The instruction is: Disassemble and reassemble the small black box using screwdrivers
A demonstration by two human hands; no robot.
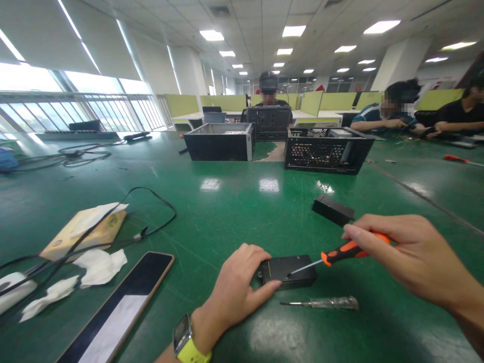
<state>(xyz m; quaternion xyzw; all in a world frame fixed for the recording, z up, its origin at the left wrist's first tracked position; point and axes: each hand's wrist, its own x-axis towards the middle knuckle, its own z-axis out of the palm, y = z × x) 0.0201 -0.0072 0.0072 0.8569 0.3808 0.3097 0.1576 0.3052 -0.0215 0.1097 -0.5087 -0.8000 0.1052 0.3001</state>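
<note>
A small black rectangular box (297,267) lies flat on the green tabletop in front of me. My left hand (242,282) grips its left end between thumb and fingers. In my right hand (401,252) is an orange-and-black screwdriver (346,250), held at a slant with its tip touching the box's top face, near a small dark spot. A second screwdriver with a clear handle (335,303) rests on the table just below the box. Another black box-shaped piece (333,209) lies farther back, beyond my right hand.
Two black metal cases (221,143) (327,154) stand farther back. On the left are a phone (121,307), crumpled tissues (100,267), a tissue pack (91,227) and a looping black cable (166,219). Several people (397,111) sit across the table; another orange screwdriver (456,158) lies far right.
</note>
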